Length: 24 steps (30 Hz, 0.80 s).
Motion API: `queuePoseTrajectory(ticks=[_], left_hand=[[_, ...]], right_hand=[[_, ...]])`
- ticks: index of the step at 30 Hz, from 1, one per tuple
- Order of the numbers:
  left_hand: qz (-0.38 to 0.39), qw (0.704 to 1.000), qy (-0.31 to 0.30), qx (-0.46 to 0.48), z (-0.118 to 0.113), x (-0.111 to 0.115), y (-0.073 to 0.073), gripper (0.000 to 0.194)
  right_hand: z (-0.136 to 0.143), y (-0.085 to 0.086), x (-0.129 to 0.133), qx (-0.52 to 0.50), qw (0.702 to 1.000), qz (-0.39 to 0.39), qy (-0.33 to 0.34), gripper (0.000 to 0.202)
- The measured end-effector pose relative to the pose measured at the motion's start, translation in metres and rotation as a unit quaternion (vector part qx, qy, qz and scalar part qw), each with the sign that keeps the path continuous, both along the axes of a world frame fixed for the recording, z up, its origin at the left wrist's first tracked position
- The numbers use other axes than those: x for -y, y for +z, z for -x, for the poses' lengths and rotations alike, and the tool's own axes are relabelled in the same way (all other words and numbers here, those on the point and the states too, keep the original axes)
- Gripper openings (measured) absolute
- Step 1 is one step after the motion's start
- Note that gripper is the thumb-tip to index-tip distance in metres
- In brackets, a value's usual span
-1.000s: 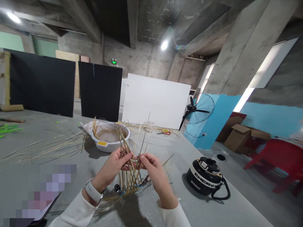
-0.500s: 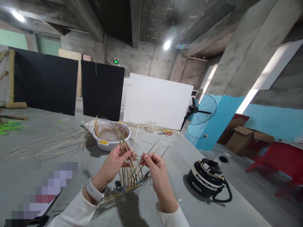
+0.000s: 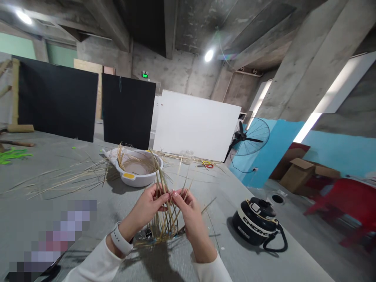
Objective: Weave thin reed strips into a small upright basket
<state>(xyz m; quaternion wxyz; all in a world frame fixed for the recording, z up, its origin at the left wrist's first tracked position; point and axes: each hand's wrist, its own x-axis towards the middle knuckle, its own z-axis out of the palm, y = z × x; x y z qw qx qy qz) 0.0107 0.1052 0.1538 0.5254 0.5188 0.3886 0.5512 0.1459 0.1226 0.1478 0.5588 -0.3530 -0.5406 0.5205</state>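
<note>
The head view shows both hands meeting in the lower middle of the frame, above a grey worktop (image 3: 58, 196). The left hand (image 3: 148, 203) has its fingers closed around several thin stalks of the straw weaving (image 3: 164, 223), near their upper part. The right hand (image 3: 186, 203) is just beside it, and its fingertips pinch one straw; the tips of both hands almost touch each other. The straw weaving stands upright on the worktop directly under the hands, with its stalks spreading up and outward. A white watch (image 3: 120, 241) sits on the left wrist, and both sleeves are white.

Behind the hands, a little to the left of the middle, a white basin (image 3: 138, 172) holds more straw, and loose straws (image 3: 58, 180) lie spread on the worktop to its left. In the lower right of the frame, a black kettle-like device (image 3: 258, 227) rests on the worktop, well apart from the hands. Farther back, near the middle, red-handled scissors (image 3: 205, 164) lie on the worktop. A standing fan (image 3: 249, 139) is at the right of the middle.
</note>
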Motion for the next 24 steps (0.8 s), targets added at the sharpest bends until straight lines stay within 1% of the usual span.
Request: queuePoseTrajectory(ticks=[4, 7, 11, 16, 20, 24], left_hand=[[-0.005, 1.0, -0.009, -0.012, 0.002, -0.002, -0.002, 0.027], [-0.002, 1.0, -0.012, -0.019, 0.001, -0.004, -0.004, 0.027], [-0.02, 0.999, -0.002, -0.027, 0.001, -0.007, -0.005, 0.028], [-0.016, 0.999, 0.005, -0.039, 0.01, -0.006, 0.002, 0.028], [-0.033, 0.998, 0.009, -0.051, 0.016, -0.002, 0.009, 0.025], [-0.047, 0.997, -0.021, -0.05, 0.014, -0.001, 0.009, 0.025]], right_hand=[[0.001, -0.001, 0.0, 0.008, 1.0, -0.009, 0.005, 0.027], [0.002, -0.003, -0.002, 0.01, 1.0, -0.021, -0.01, 0.025], [0.001, -0.006, -0.004, 0.023, 0.998, -0.046, -0.033, 0.023], [-0.001, -0.005, -0.001, 0.041, 0.994, -0.082, -0.06, 0.022], [0.001, 0.001, 0.008, 0.033, 0.992, -0.09, -0.083, 0.022], [0.0, 0.006, 0.014, 0.03, 0.993, -0.087, -0.081, 0.024]])
